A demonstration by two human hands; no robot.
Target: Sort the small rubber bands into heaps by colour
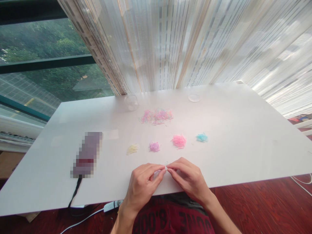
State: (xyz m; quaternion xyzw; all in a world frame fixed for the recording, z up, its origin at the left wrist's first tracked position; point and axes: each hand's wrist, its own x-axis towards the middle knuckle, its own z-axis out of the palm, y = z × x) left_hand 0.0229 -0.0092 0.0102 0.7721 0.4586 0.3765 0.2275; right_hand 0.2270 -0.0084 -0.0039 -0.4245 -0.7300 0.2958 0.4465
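My left hand (146,179) and my right hand (187,177) meet fingertip to fingertip over the table's near side. Both pinch at a tiny pale rubber band (167,163), whose thin loop sticks up between the fingers; most of it is hidden. Beyond the hands lie small piles of similar bands sorted by colour: yellow bands (132,149), purple bands (154,146), pink bands (179,141) and turquoise bands (202,137). Farther back spreads a larger heap of mixed bands (157,116).
A clear round container (131,102) and a clear lid (194,97) stand at the back of the white table (243,139). On the left lies a blurred-out purple object (88,154) with a black cord. A striped curtain (156,42) hangs behind the far edge.
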